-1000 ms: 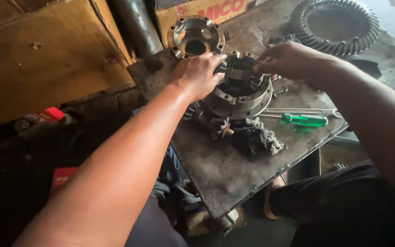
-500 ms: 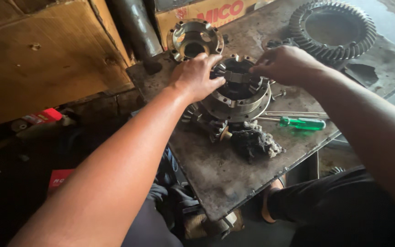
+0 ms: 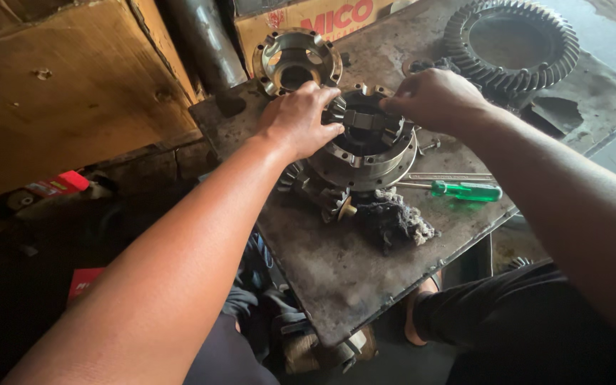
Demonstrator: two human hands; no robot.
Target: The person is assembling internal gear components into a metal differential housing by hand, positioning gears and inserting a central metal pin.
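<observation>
A round metal differential case [image 3: 368, 153] sits on a greasy steel plate [image 3: 351, 271], with dark gears and a cross shaft visible inside its open top. My left hand [image 3: 299, 120] rests on the case's left rim, fingers curled onto the inner gears. My right hand [image 3: 433, 98] grips the parts at the case's right rim, fingers closed. Which single piece each hand pinches is hidden by the fingers.
A second flanged case half [image 3: 295, 63] lies behind the case. A large ring gear [image 3: 511, 43] lies at the back right. A green-handled screwdriver [image 3: 458, 190], a dirty rag [image 3: 392, 219] and a small gear [image 3: 340, 203] lie in front. A cardboard box stands behind.
Both hands have stayed on the case, shifting slightly around its rim and inner gears. The camera view has moved a little; nothing else has moved.
</observation>
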